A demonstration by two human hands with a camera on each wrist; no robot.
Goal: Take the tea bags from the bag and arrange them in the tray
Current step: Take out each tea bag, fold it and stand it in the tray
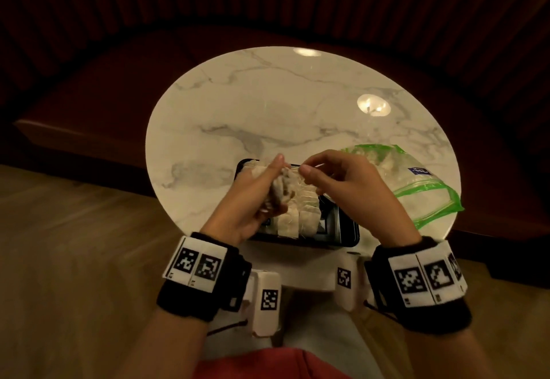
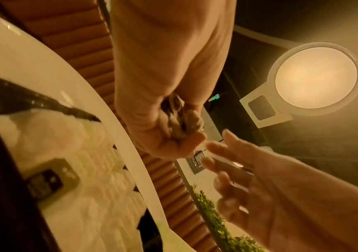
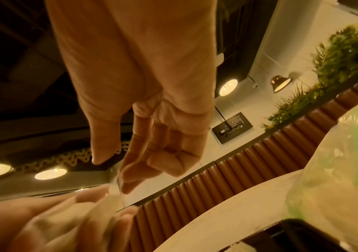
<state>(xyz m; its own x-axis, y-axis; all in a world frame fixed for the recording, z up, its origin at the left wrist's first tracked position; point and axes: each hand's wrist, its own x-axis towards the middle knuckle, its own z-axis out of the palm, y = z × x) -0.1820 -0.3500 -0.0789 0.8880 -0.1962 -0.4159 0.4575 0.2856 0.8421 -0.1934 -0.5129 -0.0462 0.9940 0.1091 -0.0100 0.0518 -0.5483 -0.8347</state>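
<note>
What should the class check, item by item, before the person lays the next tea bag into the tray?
1. Left hand holds a bunch of tea bags: ok.
2. Right hand pinches one bag's wrapper edge: ok.
3. One bag separated from the bunch: cannot tell.
4. Tray below the hands, on the table: ok.
5. Free space in tray at its right end: ok.
6. Plastic bag clear of the tray: ok.

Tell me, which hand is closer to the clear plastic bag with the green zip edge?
Right. The right hand is just beside the clear plastic bag with the green zip edge; the left hand, gripping wrapped tea bags, is farther away, over the black tray.
</note>
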